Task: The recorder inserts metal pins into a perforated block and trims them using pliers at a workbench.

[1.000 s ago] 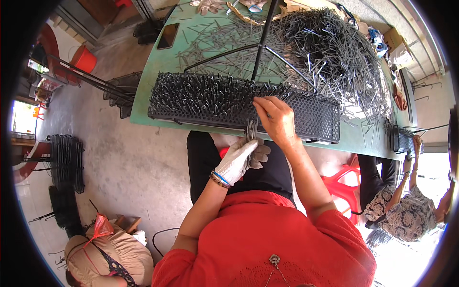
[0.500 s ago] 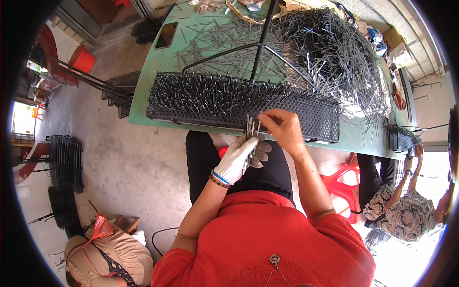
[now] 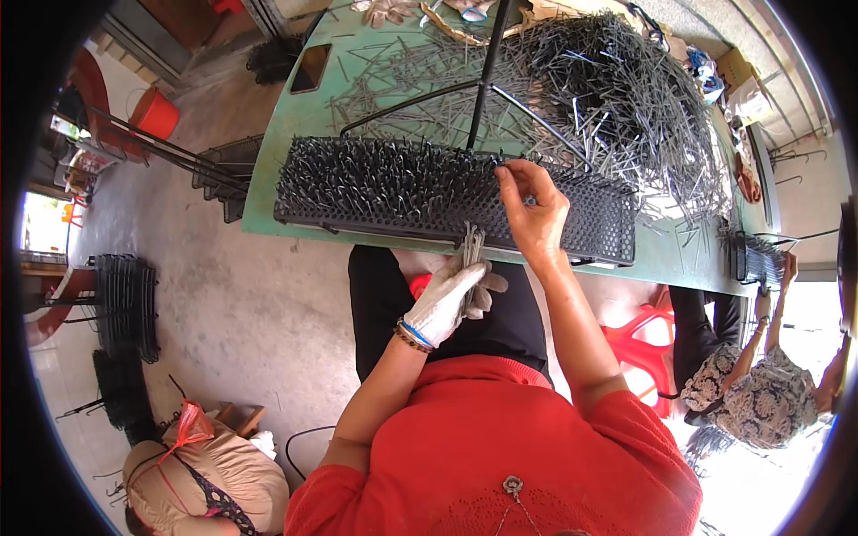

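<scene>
Green table (image 3: 298, 112), left grip (image 3: 444, 299) clamped on partly hidden metal rods (image 3: 473, 244), right grip (image 3: 536, 217) indeterminate, fingertips obscured.

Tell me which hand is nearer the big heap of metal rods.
Right. The right hand is over the perforated rack, short of the heap; the gloved left hand is farther off, before the rack's near edge.

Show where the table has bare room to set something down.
One patch of green tabletop lies at the left, between the phone and the perforated rack; a smaller one lies between that rack's right end and the co-worker's rack. Upright rods crowd the first rack's left part; loose rods cover the back middle and heap at back right.
</scene>
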{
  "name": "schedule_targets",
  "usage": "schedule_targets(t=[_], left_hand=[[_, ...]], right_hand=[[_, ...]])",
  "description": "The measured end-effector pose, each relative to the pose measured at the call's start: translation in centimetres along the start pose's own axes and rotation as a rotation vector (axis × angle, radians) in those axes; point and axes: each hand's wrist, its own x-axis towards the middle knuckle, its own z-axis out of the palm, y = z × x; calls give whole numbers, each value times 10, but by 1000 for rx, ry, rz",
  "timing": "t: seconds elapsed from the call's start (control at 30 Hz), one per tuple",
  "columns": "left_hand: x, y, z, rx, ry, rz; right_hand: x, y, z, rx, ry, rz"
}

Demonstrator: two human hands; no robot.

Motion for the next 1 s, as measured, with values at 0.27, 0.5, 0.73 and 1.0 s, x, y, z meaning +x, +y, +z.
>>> schedule_targets(t=[0.27, 0.5, 0.73, 1.0], left_hand=[[-5, 2, 4, -9, 61, -13], [-3, 4, 5, 116, 81, -22], [-1, 2, 4, 87, 55, 8], [-3, 2, 3, 30, 53, -11]], right_hand=[[-3, -1, 3, -75, 12, -67], [-3, 2, 14, -170, 28, -272], [-2, -5, 18, -144, 96, -181], [-9, 2, 10, -348, -86, -262]])
